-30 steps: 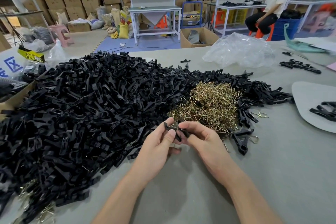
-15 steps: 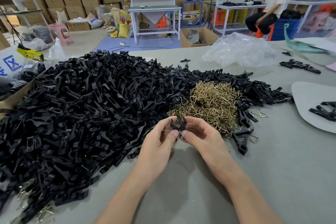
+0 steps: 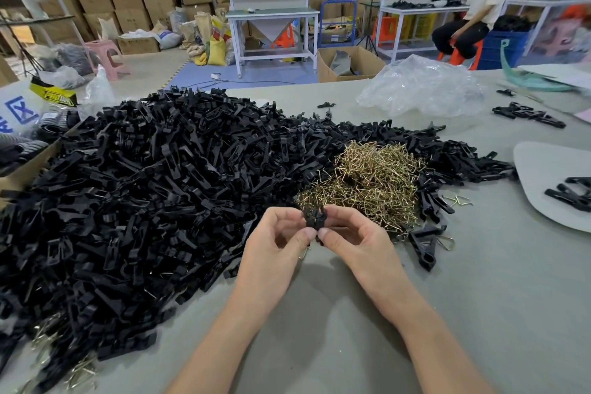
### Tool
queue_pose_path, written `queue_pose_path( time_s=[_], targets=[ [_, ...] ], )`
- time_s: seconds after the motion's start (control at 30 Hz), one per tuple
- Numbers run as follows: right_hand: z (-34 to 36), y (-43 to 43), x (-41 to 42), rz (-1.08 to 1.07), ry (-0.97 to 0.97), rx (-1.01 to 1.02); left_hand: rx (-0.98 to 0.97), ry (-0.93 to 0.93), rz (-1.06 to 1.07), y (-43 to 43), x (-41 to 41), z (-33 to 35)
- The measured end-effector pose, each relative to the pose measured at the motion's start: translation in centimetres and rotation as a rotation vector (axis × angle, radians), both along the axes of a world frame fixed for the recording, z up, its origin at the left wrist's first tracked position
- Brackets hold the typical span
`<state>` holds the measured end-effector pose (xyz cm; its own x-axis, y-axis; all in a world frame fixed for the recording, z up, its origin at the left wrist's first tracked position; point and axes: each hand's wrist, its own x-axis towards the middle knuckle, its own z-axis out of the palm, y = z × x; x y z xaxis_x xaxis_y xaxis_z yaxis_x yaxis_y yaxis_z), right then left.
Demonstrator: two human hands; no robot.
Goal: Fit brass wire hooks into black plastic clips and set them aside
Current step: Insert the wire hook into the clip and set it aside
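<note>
between your fingers [image 3: 305,235], over the table [image 3: 479,297], both hands pinch one black clip [image 3: 315,217].
your left hand [image 3: 275,246] and right hand [image 3: 351,240] curl round the clip, thumbs pressed against its lower end and index fingers at its top; you cannot tell whether a hook sits in it. just beyond your fingers lies the heap of brass hooks [image 3: 367,182]. to their left the big pile of black clips [image 3: 144,201] spreads over the table. just right of your fingers lie a few fitted clips [image 3: 425,243], and far beyond them a crumpled clear plastic bag [image 3: 422,89].
</note>
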<state>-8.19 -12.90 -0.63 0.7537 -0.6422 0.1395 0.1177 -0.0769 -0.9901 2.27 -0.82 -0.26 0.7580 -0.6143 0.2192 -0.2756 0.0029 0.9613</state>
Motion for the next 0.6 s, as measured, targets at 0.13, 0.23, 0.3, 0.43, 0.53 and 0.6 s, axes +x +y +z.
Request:
queue_pose_path(
  time_s=[0.13,0.23,0.3,0.43,0.53,0.6],
  targets=[
    [0.11,-0.09,0.02,-0.008,0.008,0.041,0.035,-0.051,0.001,-0.05,-0.09,-0.09],
    [0.19,-0.11,0.04,-0.003,-0.026,0.124,0.038,-0.072,-0.008,-0.06,-0.42,-0.07],
    [0.18,-0.11,0.06,0.001,-0.043,0.159,0.051,-0.095,-0.008,0.02,-0.61,-0.09],
    [0.05,-0.15,0.09,0.005,-0.06,0.173,0.08,-0.186,-0.01,0.11,-0.81,-0.17],
    [0.17,-0.11,0.12,0.029,-0.083,0.192,0.105,-0.267,-0.031,0.15,-0.86,-0.34],
    [0.33,-0.11,0.0,0.038,-0.092,0.181,0.136,-0.338,-0.072,0.2,-0.93,-0.52]
  ],
)
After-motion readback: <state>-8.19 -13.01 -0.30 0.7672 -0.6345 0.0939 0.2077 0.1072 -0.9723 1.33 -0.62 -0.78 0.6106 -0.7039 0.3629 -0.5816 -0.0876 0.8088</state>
